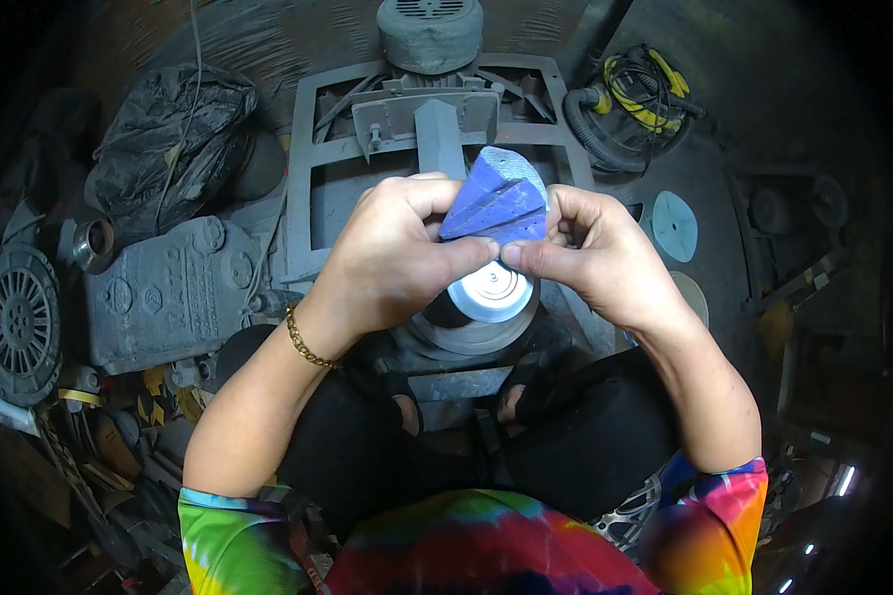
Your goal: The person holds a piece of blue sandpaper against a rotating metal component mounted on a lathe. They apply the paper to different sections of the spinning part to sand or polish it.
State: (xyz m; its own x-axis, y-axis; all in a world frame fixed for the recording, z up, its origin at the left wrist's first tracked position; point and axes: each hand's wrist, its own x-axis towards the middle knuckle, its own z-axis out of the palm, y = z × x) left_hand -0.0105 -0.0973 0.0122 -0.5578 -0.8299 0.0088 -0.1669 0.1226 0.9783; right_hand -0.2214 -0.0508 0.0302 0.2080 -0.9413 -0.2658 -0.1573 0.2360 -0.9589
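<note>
Between both hands is a creased blue sheet [496, 203] that looks like sanding cloth, with a paler grey-blue face at its top. My left hand [387, 248] pinches its lower left side, thumb on the near face and fingers behind. On the other side my right hand [597, 253] grips the sheet the same way, and the two thumb tips nearly meet at the bottom edge. Directly under the thumbs sits a round silver metal disc [491, 296] on a wider round base between my feet. Most fingertips are hidden behind the sheet.
Ahead stands a grey metal frame [303, 188] carrying a motor [430, 35]. At left are a dusty black bag [174, 134], a grey cast metal part [169, 293] and a slotted round plate [18, 322]. A yellow-black vacuum cleaner [645, 99] and pale blue disc [675, 226] lie right.
</note>
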